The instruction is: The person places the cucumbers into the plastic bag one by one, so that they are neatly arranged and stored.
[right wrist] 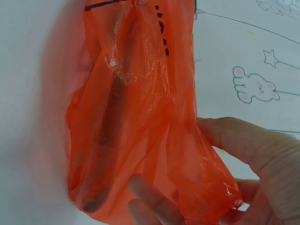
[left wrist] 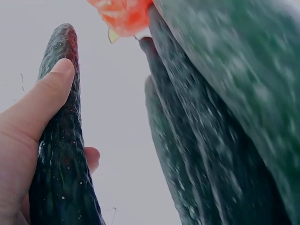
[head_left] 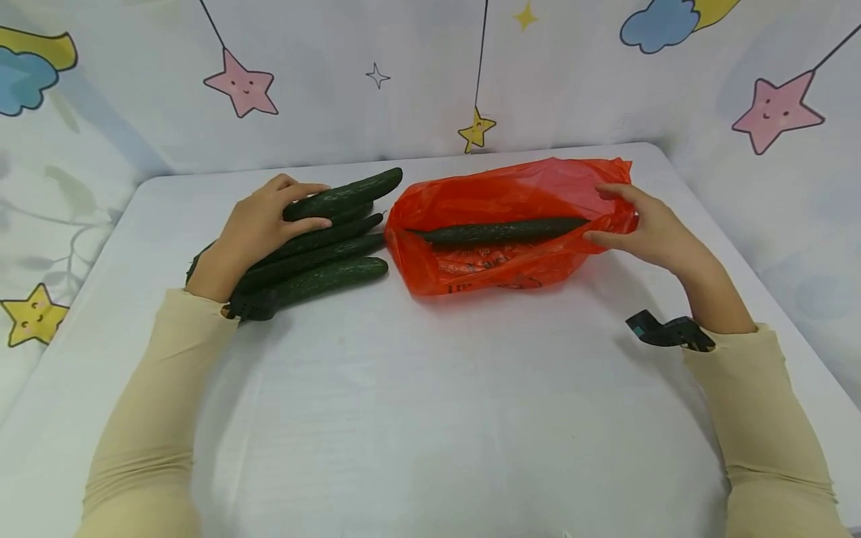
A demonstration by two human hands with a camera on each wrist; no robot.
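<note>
My left hand (head_left: 258, 220) grips a dark green cucumber (head_left: 350, 196) above the left end of a row of cucumbers (head_left: 329, 278). In the left wrist view the thumb lies along this cucumber (left wrist: 61, 140), with a fingertip showing on its other side. A red plastic bag (head_left: 511, 179) lies to the right with its opening spread, and one cucumber (head_left: 504, 231) rests lengthwise inside. At the bag's right end my right hand (head_left: 662, 228) holds the plastic between thumb and fingers. The right wrist view shows fingers through the thin red film (right wrist: 154, 140).
Several cucumbers lie side by side on the white table (head_left: 430, 403), their tips close to the bag's left end. Behind the table hangs a pale backdrop (head_left: 377, 112) with stars and clouds. A dark strap (head_left: 666, 330) hangs from the right wrist.
</note>
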